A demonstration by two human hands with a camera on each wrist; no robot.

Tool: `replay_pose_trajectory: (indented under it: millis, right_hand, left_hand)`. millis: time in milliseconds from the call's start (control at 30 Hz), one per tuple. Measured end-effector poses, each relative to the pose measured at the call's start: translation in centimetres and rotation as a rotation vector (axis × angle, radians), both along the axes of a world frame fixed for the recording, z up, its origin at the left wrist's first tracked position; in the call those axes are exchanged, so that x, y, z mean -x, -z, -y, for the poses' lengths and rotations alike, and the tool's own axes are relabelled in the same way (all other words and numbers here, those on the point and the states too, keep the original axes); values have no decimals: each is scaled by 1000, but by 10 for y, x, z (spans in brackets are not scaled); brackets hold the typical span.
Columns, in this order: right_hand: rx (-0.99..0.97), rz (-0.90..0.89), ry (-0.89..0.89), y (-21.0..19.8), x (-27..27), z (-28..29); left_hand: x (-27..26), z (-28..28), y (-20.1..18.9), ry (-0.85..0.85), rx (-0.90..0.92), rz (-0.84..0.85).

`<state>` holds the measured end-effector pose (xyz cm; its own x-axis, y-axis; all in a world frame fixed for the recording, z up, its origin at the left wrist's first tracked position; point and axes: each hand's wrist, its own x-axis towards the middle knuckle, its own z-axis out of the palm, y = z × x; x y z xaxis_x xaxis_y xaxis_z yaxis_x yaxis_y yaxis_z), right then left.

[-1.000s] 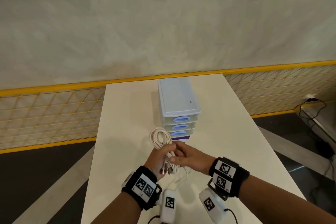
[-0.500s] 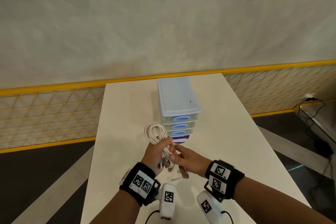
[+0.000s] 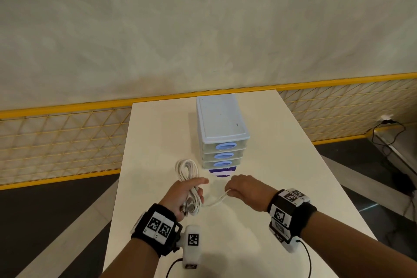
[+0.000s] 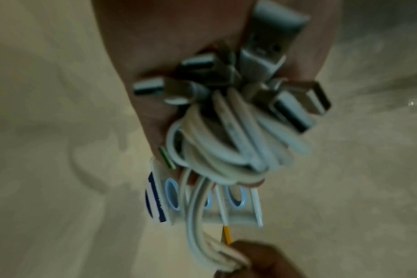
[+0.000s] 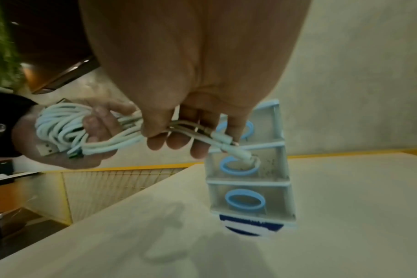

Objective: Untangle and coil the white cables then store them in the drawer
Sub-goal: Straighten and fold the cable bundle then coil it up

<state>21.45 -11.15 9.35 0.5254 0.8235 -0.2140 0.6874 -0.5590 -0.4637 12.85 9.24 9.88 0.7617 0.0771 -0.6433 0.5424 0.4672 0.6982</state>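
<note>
My left hand [image 3: 184,196] grips a coiled bundle of white cables [image 3: 187,170] above the white table [image 3: 282,165]; the coil's loops stick out past my fingers toward the drawers. Several USB plugs [image 4: 262,82] bunch together at my palm. A few loose strands [image 3: 214,201] run from the bundle to my right hand [image 3: 242,189], which pinches their ends [image 5: 217,137] and holds them out to the right. The small plastic drawer unit [image 3: 222,128] with blue oval handles [image 3: 225,146] stands just beyond both hands, all drawers closed.
A round blue-and-white sticker [image 3: 222,172] lies at the foot of the drawer unit. A yellow mesh railing [image 3: 56,142] runs behind the table. Dark cables [image 3: 383,137] lie on the floor at the far right.
My right hand has moved away from the left, to the right, drawing a few cable strands out of the bundle. The left hand still holds the coil.
</note>
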Motion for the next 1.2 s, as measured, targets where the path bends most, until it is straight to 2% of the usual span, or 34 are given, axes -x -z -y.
replay_pose_trajectory:
  millis: [100, 167, 367, 500, 600, 667, 767, 867, 1033, 1200]
  right_hand:
    - [-108, 379, -167, 4, -2, -5]
    - [-140, 433, -190, 2, -1, -11]
    - [-255, 366, -184, -3, 2, -10]
    - [-225, 108, -44, -11, -1, -4]
    - [-135, 3, -28, -12, -1, -3]
    - [-96, -111, 42, -13, 3, -4]
    - [-170, -220, 187, -10, 11, -5]
    - [-189, -294, 245, -10, 28, -15]
    - [-47, -405, 232, -17, 41, -35]
    - [48, -443, 130, -23, 42, -38]
  left_hand:
    - [7, 12, -1, 180, -31, -54]
    - [10, 21, -1, 242, -18, -52]
    - [12, 29, 1, 304, 12, -23]
    - [10, 31, 2, 354, -55, 0]
    - [11, 31, 4, 369, -95, 18]
    - [11, 31, 5, 322, -83, 20]
    - [8, 31, 12, 106, -33, 48]
    - [6, 37, 12, -74, -3, 91]
    - [3, 41, 12, -221, -77, 137]
    - [3, 35, 13, -311, -16, 166]
